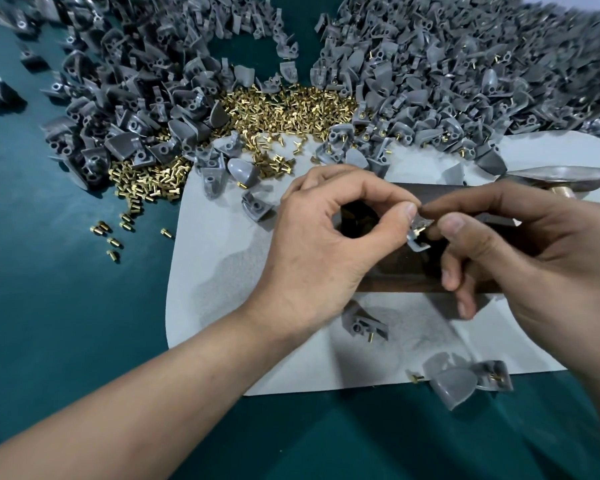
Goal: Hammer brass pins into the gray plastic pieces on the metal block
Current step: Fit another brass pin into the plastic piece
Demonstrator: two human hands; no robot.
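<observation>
A small gray plastic piece (418, 237) with a brass pin (417, 230) sticking out of it is held over the dark metal block (395, 275). My left hand (329, 244) pinches it from the left with thumb and forefinger. From the right, my right hand (520, 251) pinches the same piece, its other fingers curled over the block. A hammer (561, 178) lies behind the block at the right, partly hidden by my right hand.
The block sits on a light gray mat (222, 271) on a teal cloth. Large heaps of gray pieces (136, 109) fill the back left and back right (465, 74); loose brass pins (284, 109) lie between them. Pinned pieces (454, 382) lie near the mat's front edge.
</observation>
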